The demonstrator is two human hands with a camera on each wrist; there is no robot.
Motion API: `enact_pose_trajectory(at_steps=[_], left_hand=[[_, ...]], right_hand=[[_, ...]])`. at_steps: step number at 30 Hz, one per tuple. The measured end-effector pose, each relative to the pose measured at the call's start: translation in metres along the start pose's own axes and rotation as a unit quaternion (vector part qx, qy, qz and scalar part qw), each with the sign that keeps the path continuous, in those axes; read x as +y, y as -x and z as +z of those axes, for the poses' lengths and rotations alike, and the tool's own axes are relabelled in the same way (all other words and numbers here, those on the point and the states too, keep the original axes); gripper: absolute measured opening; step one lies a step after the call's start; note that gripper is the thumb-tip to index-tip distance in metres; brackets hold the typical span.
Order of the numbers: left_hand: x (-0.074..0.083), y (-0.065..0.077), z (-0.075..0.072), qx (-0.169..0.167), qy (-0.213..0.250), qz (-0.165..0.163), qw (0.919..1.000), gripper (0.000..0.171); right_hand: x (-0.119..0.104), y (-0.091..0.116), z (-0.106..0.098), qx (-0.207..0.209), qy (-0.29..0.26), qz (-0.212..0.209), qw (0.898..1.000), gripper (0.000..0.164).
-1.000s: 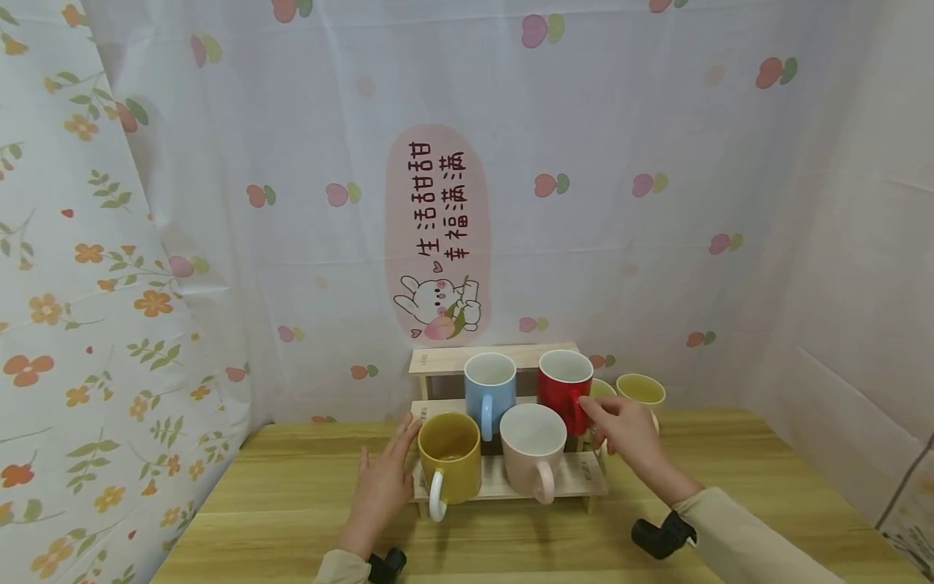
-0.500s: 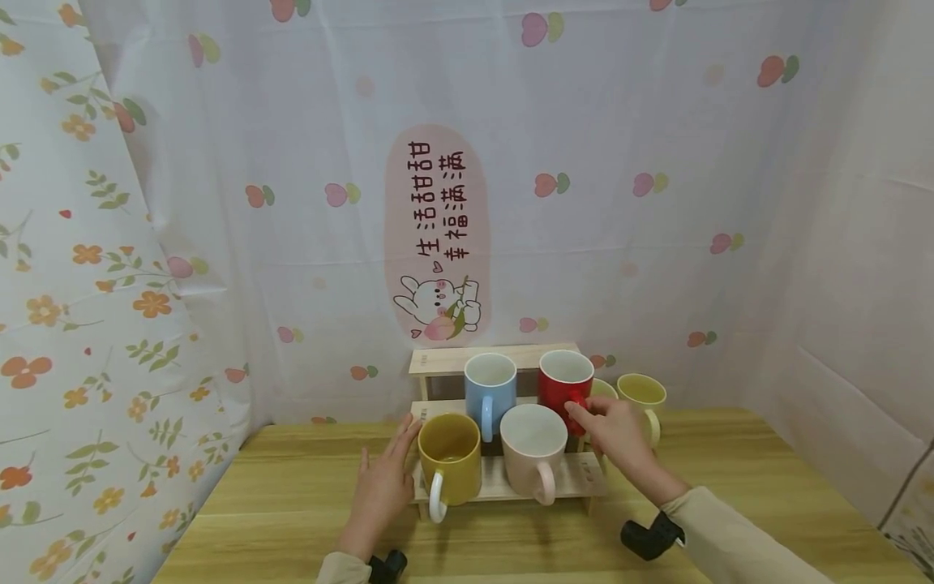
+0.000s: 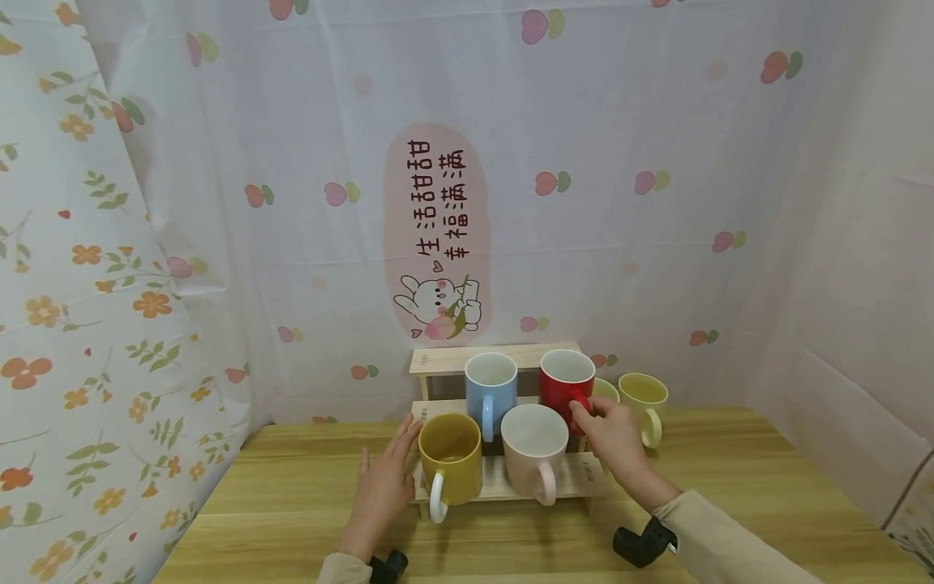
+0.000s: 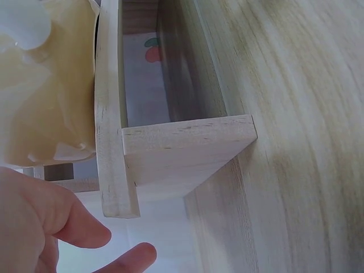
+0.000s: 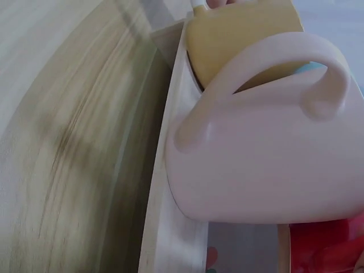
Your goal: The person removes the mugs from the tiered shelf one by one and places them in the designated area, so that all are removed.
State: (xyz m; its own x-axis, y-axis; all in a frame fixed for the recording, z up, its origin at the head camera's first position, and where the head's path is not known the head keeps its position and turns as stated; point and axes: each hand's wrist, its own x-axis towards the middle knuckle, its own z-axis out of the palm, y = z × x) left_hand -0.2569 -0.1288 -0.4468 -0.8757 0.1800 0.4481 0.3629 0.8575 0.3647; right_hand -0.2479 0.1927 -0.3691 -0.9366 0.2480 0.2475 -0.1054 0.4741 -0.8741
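Observation:
A three-tier wooden rack (image 3: 503, 484) carries upright mugs. On its middle tier stand a light blue mug (image 3: 481, 388) and a red mug (image 3: 560, 389); a mustard mug (image 3: 454, 474) and a pale pink mug (image 3: 527, 466) occupy the lowest. My right hand (image 3: 616, 438) pinches the red mug's handle, thumb and fingers at its lower part. To the left, my left hand (image 3: 383, 487) has its fingers stretched out, fingertips right at the rack's end beside the mustard mug. In the right wrist view, the pink mug (image 5: 261, 159) covers much of the red mug (image 5: 318, 244).
Two pale yellow mugs stand right of the rack; one yellow mug (image 3: 644, 393) shows its handle, the other yellow mug (image 3: 606, 391) is partly hidden behind my right hand. The top tier (image 3: 452, 359) is bare wood. A patterned cloth (image 3: 620, 203) hangs behind the wooden table (image 3: 270, 503).
My right hand has shifted left, its fingertips moving from the right side of the red mug's handle to around it. A yellow mug's handle has come into view. My left hand stays put.

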Motion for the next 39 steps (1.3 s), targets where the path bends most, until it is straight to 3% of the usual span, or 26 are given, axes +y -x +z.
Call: enact_pose_trajectory(at_steps=[9,19,27,39], left_hand=[[0.002,-0.001,-0.002,0.006,-0.004,0.006,1.0,0.08],[0.002,-0.003,-0.002,-0.003,0.0,-0.001,1.0,0.08],[0.001,-0.003,-0.002,-0.006,-0.002,-0.003,1.0,0.081],[-0.001,-0.001,0.002,-0.006,0.004,-0.008,0.9999,0.082]], right_hand=[[0.001,0.004,-0.001,0.045,0.02,-0.009,0.999,0.019],[0.006,0.005,-0.006,0.068,-0.012,-0.02,0.997,0.02],[0.013,0.007,-0.022,0.092,0.035,-0.029,0.995,0.019],[0.029,0.011,-0.048,0.124,0.06,-0.022,0.99,0.026]])
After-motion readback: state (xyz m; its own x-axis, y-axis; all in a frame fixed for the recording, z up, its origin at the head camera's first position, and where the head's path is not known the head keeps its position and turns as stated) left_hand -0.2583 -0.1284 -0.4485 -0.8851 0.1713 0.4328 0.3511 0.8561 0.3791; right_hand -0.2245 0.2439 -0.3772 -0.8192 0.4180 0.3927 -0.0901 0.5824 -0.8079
